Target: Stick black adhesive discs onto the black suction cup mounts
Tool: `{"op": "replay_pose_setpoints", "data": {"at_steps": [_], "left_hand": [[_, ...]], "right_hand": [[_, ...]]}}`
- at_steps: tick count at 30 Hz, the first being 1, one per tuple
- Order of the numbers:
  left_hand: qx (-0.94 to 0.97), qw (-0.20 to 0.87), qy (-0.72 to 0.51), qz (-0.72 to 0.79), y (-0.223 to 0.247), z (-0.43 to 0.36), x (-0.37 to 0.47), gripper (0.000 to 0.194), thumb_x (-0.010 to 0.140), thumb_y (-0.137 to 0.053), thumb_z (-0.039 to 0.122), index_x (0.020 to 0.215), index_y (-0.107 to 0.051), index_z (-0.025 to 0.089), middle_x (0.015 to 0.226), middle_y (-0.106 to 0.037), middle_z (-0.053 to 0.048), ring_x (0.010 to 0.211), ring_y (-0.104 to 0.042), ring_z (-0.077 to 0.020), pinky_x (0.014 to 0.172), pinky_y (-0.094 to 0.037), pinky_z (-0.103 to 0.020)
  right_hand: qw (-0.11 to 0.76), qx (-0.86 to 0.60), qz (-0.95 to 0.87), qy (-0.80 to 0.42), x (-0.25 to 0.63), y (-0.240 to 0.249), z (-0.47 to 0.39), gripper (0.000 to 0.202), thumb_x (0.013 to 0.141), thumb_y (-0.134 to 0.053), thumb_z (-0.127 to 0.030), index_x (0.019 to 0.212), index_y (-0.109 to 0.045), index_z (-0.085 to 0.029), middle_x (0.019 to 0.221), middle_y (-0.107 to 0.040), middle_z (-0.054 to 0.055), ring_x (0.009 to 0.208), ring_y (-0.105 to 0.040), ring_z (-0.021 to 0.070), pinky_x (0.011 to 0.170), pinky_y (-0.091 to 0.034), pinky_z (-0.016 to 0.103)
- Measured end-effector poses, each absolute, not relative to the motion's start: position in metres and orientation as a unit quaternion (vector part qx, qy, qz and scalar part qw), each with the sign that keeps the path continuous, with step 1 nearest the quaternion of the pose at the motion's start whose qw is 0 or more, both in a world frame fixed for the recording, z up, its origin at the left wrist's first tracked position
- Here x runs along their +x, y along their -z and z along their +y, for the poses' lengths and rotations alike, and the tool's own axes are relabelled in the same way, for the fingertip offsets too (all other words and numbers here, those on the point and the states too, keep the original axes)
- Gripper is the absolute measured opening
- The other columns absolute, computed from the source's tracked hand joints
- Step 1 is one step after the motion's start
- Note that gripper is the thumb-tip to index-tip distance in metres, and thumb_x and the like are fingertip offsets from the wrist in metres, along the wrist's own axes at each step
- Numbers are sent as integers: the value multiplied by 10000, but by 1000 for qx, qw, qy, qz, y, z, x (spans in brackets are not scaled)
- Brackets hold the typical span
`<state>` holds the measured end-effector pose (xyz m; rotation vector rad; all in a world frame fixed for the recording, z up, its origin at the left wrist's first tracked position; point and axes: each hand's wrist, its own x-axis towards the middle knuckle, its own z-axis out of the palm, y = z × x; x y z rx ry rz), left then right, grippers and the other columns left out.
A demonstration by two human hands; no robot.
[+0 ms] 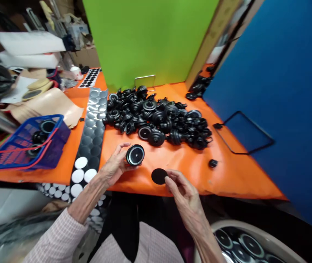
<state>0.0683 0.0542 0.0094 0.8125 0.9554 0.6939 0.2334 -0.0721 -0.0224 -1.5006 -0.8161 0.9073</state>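
My left hand (117, 163) holds a round black part (135, 155) with a pale ring on its face, turned up toward the camera. To its right, my right hand (182, 186) pinches a thin black disc (159, 176) by its right edge, between thumb and fingers. The part and the disc are apart, both above the front of the orange table (200, 179). Behind them lies a heap of black round parts (157, 117). A long strip of round stickers (90, 137) runs left of my left hand, dark along most of its length, with white circles near the front edge.
A blue basket (60, 146) with a few black parts stands at the left. Green (150, 40) and blue (282, 95) panels rise behind and at the right. One small black piece (213, 163) lies right of the heap. A pale tub (271, 243) of round parts is at the lower right.
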Motion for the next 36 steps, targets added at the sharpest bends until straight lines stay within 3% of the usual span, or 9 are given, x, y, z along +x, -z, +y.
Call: {"op": "replay_pose_setpoints", "data": {"at_steps": [4,8,11,14,17,19,28,36], "left_hand": [[269,776,-356,446,-7,43,37,263,801,-659,356,928,-593,135,932,-660,-83,799,-649,-183,677,-521,-287],[320,776,-360,408,-2,33,24,258,791,-675,271,991,-638,112,1017,-665,-104,848,-642,-177,724,-525,-285],[338,768,-359,408,0,27,18,348,771,-690,251,1098,-616,158,1113,-643,-94,868,-650,-183,744,-539,-314],[344,771,-360,396,1,25,14,393,752,-685,206,1138,-615,173,1175,-623,-98,935,-651,-215,788,-554,-362],[348,783,-352,376,3,23,12,402,740,-671,173,1140,-636,172,1171,-636,-102,979,-650,-244,831,-554,-399],[351,789,-348,366,4,22,10,410,733,-662,162,1142,-646,175,1168,-645,-102,997,-649,-254,847,-552,-408],[341,785,-347,383,3,20,12,420,679,-654,138,1098,-676,167,1194,-638,-99,1066,-615,-275,840,-562,-400],[338,781,-351,391,2,19,15,408,676,-652,141,1082,-686,163,1165,-651,-97,1005,-641,-257,858,-552,-429]], "right_hand": [[587,-580,-382,-416,204,19,-50,358,756,-692,-431,1047,-583,-254,677,-558,-48,607,-511,126,602,-449,254],[579,-565,-333,-483,186,13,-37,302,728,-719,-465,807,-585,-206,680,-543,-32,599,-484,105,571,-407,226],[579,-555,-299,-517,178,14,-31,320,718,-721,-487,768,-594,-197,678,-519,-32,615,-477,105,591,-403,229],[586,-564,-304,-496,171,20,-27,310,697,-734,-477,752,-615,-196,818,-553,2,729,-527,130,671,-444,255],[597,-574,-318,-461,162,25,-24,280,727,-702,-463,734,-633,-192,1064,-562,55,982,-562,196,833,-469,328],[600,-576,-327,-448,157,27,-23,272,754,-674,-457,726,-635,-188,1109,-555,72,1069,-547,225,874,-471,360],[609,-583,-335,-420,145,28,-21,223,775,-656,-401,746,-636,-181,989,-553,52,988,-568,194,841,-487,325],[584,-610,-350,-405,144,27,-22,253,783,-620,-433,737,-609,-184,995,-546,63,948,-570,190,787,-501,307]]}}
